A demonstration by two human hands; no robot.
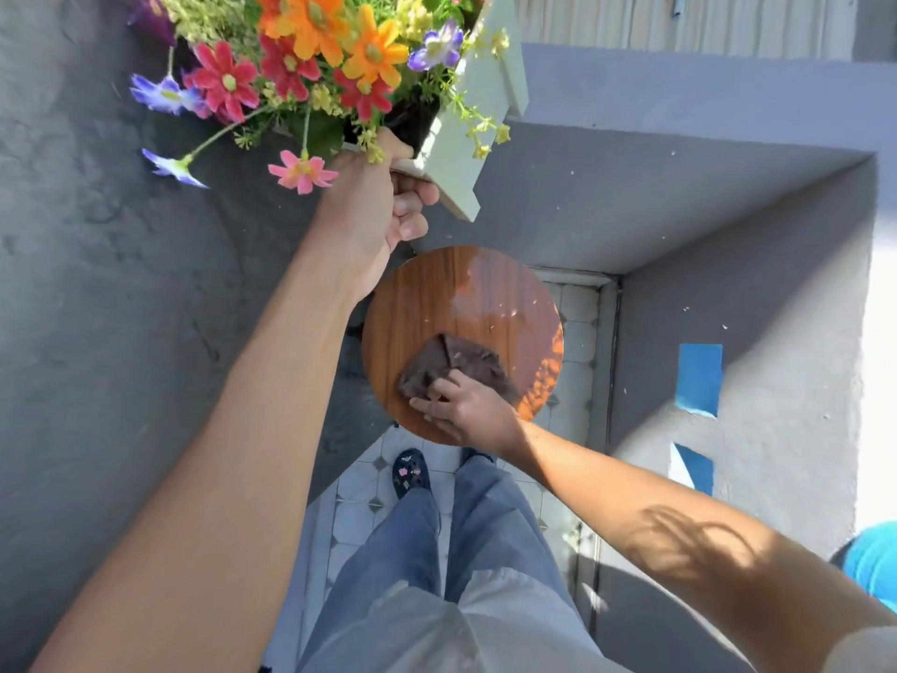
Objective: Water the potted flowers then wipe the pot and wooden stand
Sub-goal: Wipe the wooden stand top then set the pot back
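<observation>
A person's left hand [373,206] grips the pale flower pot [456,153] by its corner, fingers curled, holding it above the round wooden stand [427,303] (partly wet), while the right hand [466,410] presses a brown cloth [451,364] onto it.

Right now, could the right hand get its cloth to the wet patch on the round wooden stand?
Probably yes: the right hand presses the cloth on the stand, and nothing lies before the wet patch.

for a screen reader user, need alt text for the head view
The right hand presses a dark cloth on the round wooden stand, while the left hand grips the pale pot of flowers lifted above it.
</observation>
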